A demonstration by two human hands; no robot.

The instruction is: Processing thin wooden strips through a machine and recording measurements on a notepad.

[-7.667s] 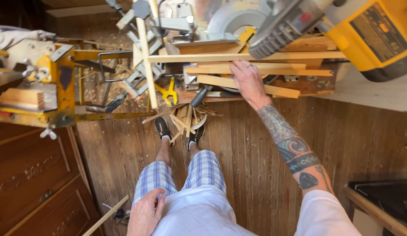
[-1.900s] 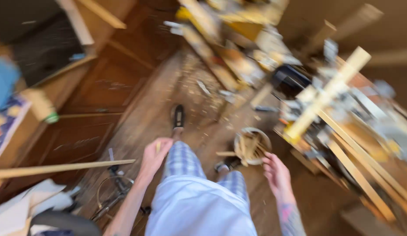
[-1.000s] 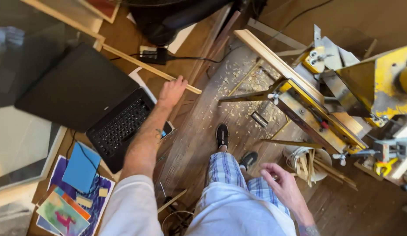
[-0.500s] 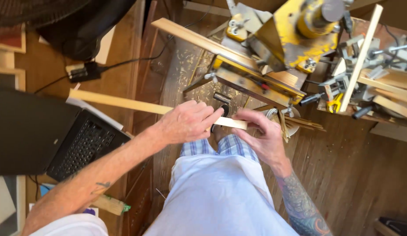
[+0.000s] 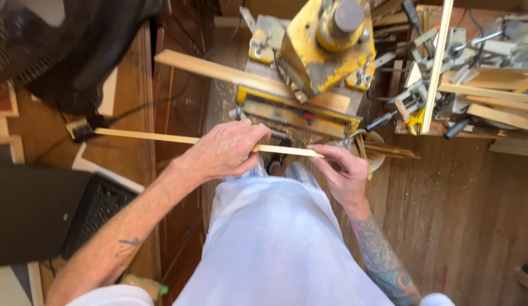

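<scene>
I hold a long thin wooden strip (image 5: 145, 136) level in front of my waist, just in front of a yellow machine. My left hand (image 5: 224, 152) grips the strip near its middle, fingers wrapped over it. My right hand (image 5: 346, 173) pinches the strip's right end. The strip's left end reaches toward a black power adapter (image 5: 81, 129) on the side counter. Below my hands are my white shirt and checked shorts.
A yellow benchtop machine (image 5: 323, 48) with a wide board (image 5: 218, 71) across it stands straight ahead. Wood strips and clamps crowd a bench (image 5: 479, 96) at right. An open laptop (image 5: 99, 207) and a black fan (image 5: 60, 45) sit at left. A bucket of offcuts (image 5: 377, 153) stands on the plank floor.
My view swung from the laptop side toward the yellow machine. My left hand picked up the strip from beside the laptop, and both hands now hold it level before the machine.
</scene>
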